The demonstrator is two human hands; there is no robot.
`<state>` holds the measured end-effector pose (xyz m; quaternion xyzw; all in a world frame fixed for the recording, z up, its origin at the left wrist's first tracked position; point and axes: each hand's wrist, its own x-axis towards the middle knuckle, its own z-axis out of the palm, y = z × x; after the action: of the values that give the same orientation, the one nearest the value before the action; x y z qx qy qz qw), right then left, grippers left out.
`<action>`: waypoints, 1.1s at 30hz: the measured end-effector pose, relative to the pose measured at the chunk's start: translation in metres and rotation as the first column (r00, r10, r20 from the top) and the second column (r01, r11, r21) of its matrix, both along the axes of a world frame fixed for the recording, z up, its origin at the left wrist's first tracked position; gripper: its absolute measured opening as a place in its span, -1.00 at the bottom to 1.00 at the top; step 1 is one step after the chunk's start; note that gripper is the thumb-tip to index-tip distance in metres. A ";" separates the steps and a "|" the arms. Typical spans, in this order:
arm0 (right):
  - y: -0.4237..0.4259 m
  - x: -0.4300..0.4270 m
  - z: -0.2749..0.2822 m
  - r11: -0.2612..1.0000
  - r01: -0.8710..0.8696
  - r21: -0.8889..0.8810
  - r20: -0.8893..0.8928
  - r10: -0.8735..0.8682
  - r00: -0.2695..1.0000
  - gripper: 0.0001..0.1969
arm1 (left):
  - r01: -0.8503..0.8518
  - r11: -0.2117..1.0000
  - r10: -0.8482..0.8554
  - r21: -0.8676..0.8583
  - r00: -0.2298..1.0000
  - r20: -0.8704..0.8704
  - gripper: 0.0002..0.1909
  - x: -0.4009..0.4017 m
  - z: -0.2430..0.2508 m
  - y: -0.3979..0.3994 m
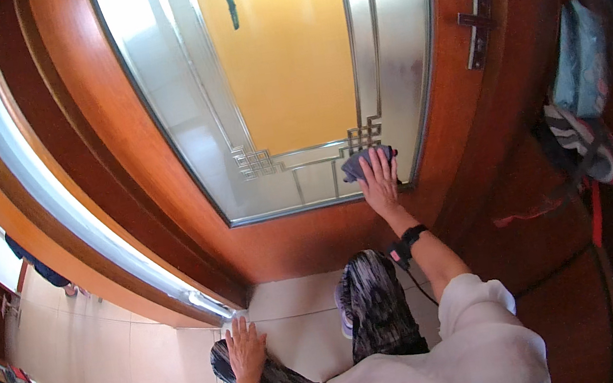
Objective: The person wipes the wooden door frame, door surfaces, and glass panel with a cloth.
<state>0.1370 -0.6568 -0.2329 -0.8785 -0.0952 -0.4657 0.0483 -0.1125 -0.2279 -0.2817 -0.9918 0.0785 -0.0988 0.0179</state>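
Observation:
My right hand (380, 181) presses a folded dark grey cloth (356, 167) flat against the lower right part of a patterned glass panel (299, 98), over the metal-lined lattice corner. The panel is set in a reddish-brown wooden door (313, 237). My left hand (246, 350) rests on my left knee with its fingers spread and nothing in it. Each wrist wears a black strap with a small device. A metal door handle (475, 21) is on the right side of the door.
The wooden door frame (128, 216) stands at the left, with a tiled floor (96, 368) beyond it. Part of another person (44, 266) shows there. Shoes (588, 146) and a light blue packet (582, 59) are at the right. A thin cable hangs from my right wrist.

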 end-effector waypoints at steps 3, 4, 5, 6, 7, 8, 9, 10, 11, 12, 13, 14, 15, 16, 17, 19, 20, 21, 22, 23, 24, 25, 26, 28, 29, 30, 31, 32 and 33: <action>-0.019 0.003 0.017 0.995 0.058 -0.075 0.000 -0.059 0.998 -0.37 | 0.048 0.999 -0.048 0.014 0.998 0.038 -0.56 -0.003 -0.005 0.003; -0.018 0.002 0.046 0.995 0.089 -0.035 -0.023 -0.090 0.996 -0.36 | 0.042 0.999 -0.042 0.011 0.998 0.038 -0.56 -0.006 -0.004 0.004; -0.020 0.005 0.077 0.996 0.084 0.022 0.083 -0.086 0.993 -0.34 | 0.016 1.000 -0.016 0.009 0.999 0.032 -0.56 -0.008 -0.001 0.005; -0.015 0.001 0.123 0.997 0.019 0.072 0.155 -0.031 0.987 -0.36 | -0.015 1.000 0.015 0.011 1.000 0.020 -0.56 -0.011 0.000 0.006; -0.015 0.003 0.165 0.996 0.023 0.081 0.183 -0.038 0.982 -0.36 | -0.007 1.000 0.006 0.012 1.000 0.015 -0.56 -0.012 0.001 0.007; -0.019 0.008 0.205 0.998 0.042 0.041 0.228 -0.051 0.972 -0.37 | -0.026 1.000 0.026 0.009 1.000 -0.014 -0.56 -0.012 0.001 0.007; -0.027 0.021 0.242 0.999 0.046 0.001 0.315 -0.044 0.948 -0.40 | -0.047 0.999 0.048 0.011 0.998 -0.046 -0.57 -0.012 0.002 0.007; -0.035 0.032 0.276 1.000 0.002 -0.006 0.402 0.001 0.916 -0.42 | -0.024 1.000 0.024 0.005 1.000 0.010 -0.57 -0.012 -0.002 0.010; -0.037 0.032 0.313 0.994 -0.092 -0.065 0.512 0.112 0.852 -0.46 | -0.019 1.000 0.019 0.020 0.999 0.045 -0.62 -0.011 -0.001 0.009; -0.057 0.043 0.346 0.987 -0.061 -0.149 0.576 0.137 0.806 -0.47 | 0.001 1.000 -0.003 0.028 0.998 0.058 -0.62 -0.007 -0.002 0.004; -0.043 0.041 0.370 0.995 -0.069 -0.066 0.582 0.095 0.807 -0.50 | -0.006 0.999 0.004 0.047 0.998 0.061 -0.62 -0.008 -0.002 0.006; -0.039 0.038 0.384 0.998 -0.046 -0.043 0.571 0.063 0.818 -0.50 | -0.023 0.999 0.021 0.029 0.999 0.043 -0.62 -0.008 -0.002 0.006; -0.040 0.037 0.392 0.996 -0.088 -0.034 0.579 0.091 0.810 -0.49 | -0.011 0.999 0.008 0.043 0.997 0.075 -0.63 -0.006 -0.002 0.004; -0.039 0.035 0.388 0.997 -0.074 -0.033 0.594 0.079 0.801 -0.49 | -0.005 0.999 0.002 0.052 0.998 0.070 -0.63 -0.005 0.000 0.002; -0.036 0.039 0.379 0.997 -0.073 -0.027 0.611 0.074 0.788 -0.48 | -0.013 0.998 0.008 0.067 0.998 0.067 -0.63 -0.004 0.003 0.000; -0.027 0.039 0.331 0.999 -0.037 0.030 0.540 0.015 0.841 -0.46 | -0.009 0.996 0.004 0.091 0.998 0.061 -0.63 -0.007 0.001 0.005; -0.025 0.037 0.304 0.999 0.017 0.031 0.484 -0.030 0.875 -0.47 | -0.045 0.995 0.042 0.088 0.999 0.033 -0.62 -0.006 0.002 0.004; -0.022 0.035 0.276 0.985 0.169 -0.024 0.440 -0.141 0.887 -0.49 | -0.082 0.993 0.082 0.085 0.997 0.005 -0.61 -0.006 0.003 0.004; -0.026 0.038 0.240 0.997 0.060 -0.040 0.364 -0.042 0.931 -0.51 | -0.097 0.991 0.097 0.089 0.995 0.006 -0.61 -0.005 0.001 0.006; -0.027 0.032 0.203 0.996 0.011 -0.089 0.365 0.022 0.931 -0.46 | -0.096 0.991 0.097 0.092 0.995 -0.002 -0.61 -0.005 0.001 0.007; -0.029 0.025 0.168 0.987 0.066 -0.147 0.234 -0.031 0.972 -0.41 | -0.091 0.991 0.091 0.095 0.996 0.002 -0.61 -0.004 0.001 0.007; -0.032 0.026 0.130 0.975 0.066 -0.211 0.193 -0.025 0.981 -0.40 | -0.087 0.991 0.087 0.097 0.996 0.008 -0.61 -0.004 0.002 0.007; -0.027 0.015 0.100 0.974 0.061 -0.218 0.030 -0.056 0.998 -0.43 | -0.097 0.992 0.098 0.084 0.995 -0.014 -0.61 -0.003 0.002 0.006; -0.037 0.007 0.037 0.953 -0.014 -0.302 -0.039 0.003 0.999 -0.40 | -0.104 0.990 0.102 0.097 0.995 0.021 -0.61 0.001 -0.002 0.006; -0.038 0.001 0.012 0.930 -0.026 -0.367 -0.125 -0.021 0.992 -0.38 | -0.124 0.986 0.119 0.114 0.991 0.055 -0.61 0.000 -0.003 0.009; -0.038 -0.006 -0.007 0.929 -0.119 -0.350 -0.115 0.083 0.990 -0.36 | -0.186 0.978 0.181 0.091 0.982 0.057 -0.61 0.000 -0.003 0.012; -0.043 -0.011 -0.021 0.926 -0.127 -0.354 -0.114 0.092 0.989 -0.36 | -0.195 0.977 0.190 0.087 0.980 0.058 -0.61 -0.001 -0.004 0.016; -0.047 -0.014 -0.028 0.904 -0.188 -0.385 -0.200 0.117 0.973 -0.36 | -0.296 0.954 0.293 0.048 0.955 0.054 -0.60 -0.001 -0.004 0.020; -0.048 -0.016 -0.026 0.877 -0.250 -0.411 -0.285 0.137 0.949 -0.35 | -0.395 0.919 0.394 0.007 0.918 0.047 -0.59 -0.001 -0.005 0.026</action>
<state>0.1207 -0.7049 -0.2589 -0.9033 -0.2794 -0.3114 -0.0943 -0.1136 -0.2021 -0.2862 -0.9847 -0.1225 -0.1145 0.0473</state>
